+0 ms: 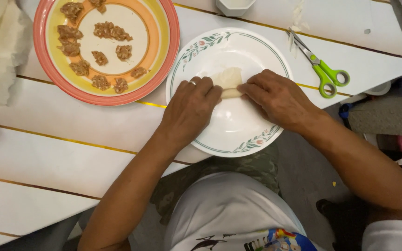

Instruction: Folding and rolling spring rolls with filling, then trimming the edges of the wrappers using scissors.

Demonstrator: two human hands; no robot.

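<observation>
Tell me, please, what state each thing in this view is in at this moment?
Pale thin wrapper: partly rolled, pressed by both hands.
White floral-rimmed plate: holds only the wrapper.
Striped orange and yellow plate: carries separate lumps of brown filling.
Green-handled scissors: shut, lying flat on the table.
Left hand: fingers on the wrapper.
Right hand: fingers on the wrapper.

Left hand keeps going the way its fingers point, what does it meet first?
The left hand points up-right across the white plate; it already touches the pale wrapper roll, beyond that likely the right hand.

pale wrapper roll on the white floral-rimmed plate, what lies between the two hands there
Only the pale wrapper roll spans the gap between left hand and right hand, in the head view.
</observation>
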